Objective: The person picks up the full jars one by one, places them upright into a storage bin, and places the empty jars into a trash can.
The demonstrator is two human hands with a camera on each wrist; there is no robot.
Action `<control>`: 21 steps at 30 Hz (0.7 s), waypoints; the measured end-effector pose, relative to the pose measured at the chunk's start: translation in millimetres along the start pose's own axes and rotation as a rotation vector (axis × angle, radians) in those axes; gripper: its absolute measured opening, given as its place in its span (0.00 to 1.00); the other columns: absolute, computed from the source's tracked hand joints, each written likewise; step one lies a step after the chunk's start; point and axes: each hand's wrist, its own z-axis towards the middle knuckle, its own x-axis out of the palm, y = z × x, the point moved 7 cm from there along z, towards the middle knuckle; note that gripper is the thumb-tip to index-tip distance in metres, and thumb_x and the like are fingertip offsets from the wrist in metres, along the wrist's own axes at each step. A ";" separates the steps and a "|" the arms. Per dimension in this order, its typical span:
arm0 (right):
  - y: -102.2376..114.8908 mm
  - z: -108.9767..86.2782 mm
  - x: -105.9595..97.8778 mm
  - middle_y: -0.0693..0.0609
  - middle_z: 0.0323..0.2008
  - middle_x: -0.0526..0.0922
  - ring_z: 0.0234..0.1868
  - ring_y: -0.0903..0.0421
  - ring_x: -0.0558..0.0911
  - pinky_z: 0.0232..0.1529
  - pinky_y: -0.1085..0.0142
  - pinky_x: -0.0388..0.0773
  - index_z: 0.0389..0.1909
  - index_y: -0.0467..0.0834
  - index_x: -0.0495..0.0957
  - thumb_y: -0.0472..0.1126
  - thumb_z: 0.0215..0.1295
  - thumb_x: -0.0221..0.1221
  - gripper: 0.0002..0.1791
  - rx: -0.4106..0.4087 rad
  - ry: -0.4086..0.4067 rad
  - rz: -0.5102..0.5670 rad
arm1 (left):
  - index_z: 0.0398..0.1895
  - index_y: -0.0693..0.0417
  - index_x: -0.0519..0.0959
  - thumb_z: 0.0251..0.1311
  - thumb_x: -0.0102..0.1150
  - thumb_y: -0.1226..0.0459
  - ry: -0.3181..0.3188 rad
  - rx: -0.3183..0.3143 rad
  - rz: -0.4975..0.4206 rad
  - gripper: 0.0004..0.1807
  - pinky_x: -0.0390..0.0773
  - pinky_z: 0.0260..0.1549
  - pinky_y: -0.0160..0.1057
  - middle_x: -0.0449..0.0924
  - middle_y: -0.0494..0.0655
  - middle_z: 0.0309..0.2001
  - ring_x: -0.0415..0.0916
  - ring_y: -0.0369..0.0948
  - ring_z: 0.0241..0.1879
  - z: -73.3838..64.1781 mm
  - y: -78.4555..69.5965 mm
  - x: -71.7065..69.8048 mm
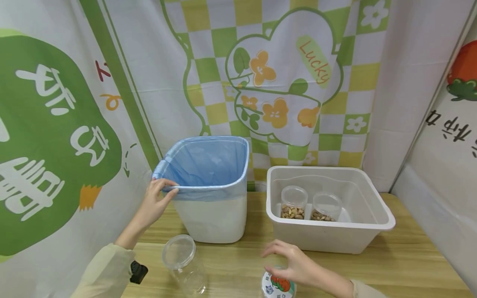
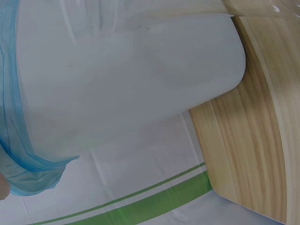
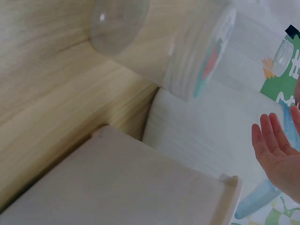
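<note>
On desk [image 1: 413,260]: bin [image 1: 214,223], liner [image 1: 208,165] inside; tub [image 1: 316,240] to its right, containing two jars [image 1: 293,211] side by side. Before bin: left front jar [image 1: 179,253]. Before tub's left end: right front jar [image 1: 278,286]. Behind bin and tub: curtain [image 1: 275,95].

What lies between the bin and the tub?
In the head view, only a narrow strip of bare table separates bin and tub, the curtain hanging behind.

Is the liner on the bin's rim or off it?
On: the liner folds over the bin, a blue band hanging outside, with the left hand at one corner.
</note>
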 end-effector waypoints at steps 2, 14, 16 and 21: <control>-2.7 -6.2 2.6 0.51 0.40 0.76 0.44 0.53 0.76 0.42 0.65 0.75 0.40 0.45 0.74 0.36 0.52 0.60 0.13 0.024 0.016 -0.009 | 0.35 0.67 0.73 0.54 0.52 0.73 0.005 -0.009 -0.004 0.05 0.52 0.49 0.54 0.73 0.58 0.35 0.59 0.48 0.46 -0.5 0.5 0.2; -11.7 -32.3 15.8 0.52 0.45 0.74 0.45 0.57 0.74 0.40 0.66 0.74 0.43 0.48 0.73 0.43 0.55 0.59 0.14 0.133 0.134 -0.029 | 0.35 0.66 0.73 0.55 0.52 0.73 0.007 -0.011 -0.011 0.05 0.51 0.51 0.56 0.74 0.58 0.36 0.59 0.48 0.47 -1.2 -0.9 -0.4; -14.2 -36.8 18.1 0.51 0.47 0.73 0.46 0.56 0.74 0.39 0.67 0.74 0.44 0.47 0.73 0.44 0.55 0.59 0.15 0.171 0.157 -0.017 | 0.35 0.67 0.73 0.55 0.52 0.73 0.006 -0.006 -0.008 0.05 0.51 0.51 0.56 0.74 0.58 0.36 0.59 0.48 0.46 -1.2 -1.2 -0.3; -17.7 -45.0 21.2 0.49 0.49 0.72 0.48 0.53 0.73 0.38 0.66 0.74 0.45 0.48 0.72 0.46 0.54 0.60 0.17 0.203 0.174 0.007 | 0.35 0.68 0.73 0.54 0.52 0.73 0.006 -0.001 -0.009 0.05 0.51 0.50 0.57 0.73 0.59 0.35 0.59 0.49 0.46 -0.9 -0.8 0.4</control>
